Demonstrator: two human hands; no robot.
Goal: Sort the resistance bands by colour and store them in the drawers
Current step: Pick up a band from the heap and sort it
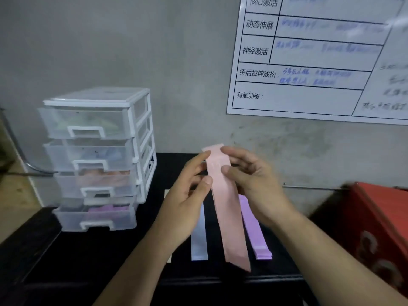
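1. Left hand [187, 199]: thumb and forefinger pinch the left edge of the pink band [229, 217]; right of the drawer unit [99, 151].
2. Right hand [249, 180]: fingers curled round the same band's upper end; further right of the unit.
3. Pink band: held up, tilted.
4. Pale blue band [199, 239]; purple band [254, 228]: flat on the black table [88, 261], right of the unit.
5. Drawer unit: four clear drawers; purple shows in the lowest.

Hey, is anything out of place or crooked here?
Only the bottom drawer of the drawer unit: it juts forward, past the drawers above it. The blue band and purple bands lie straight.
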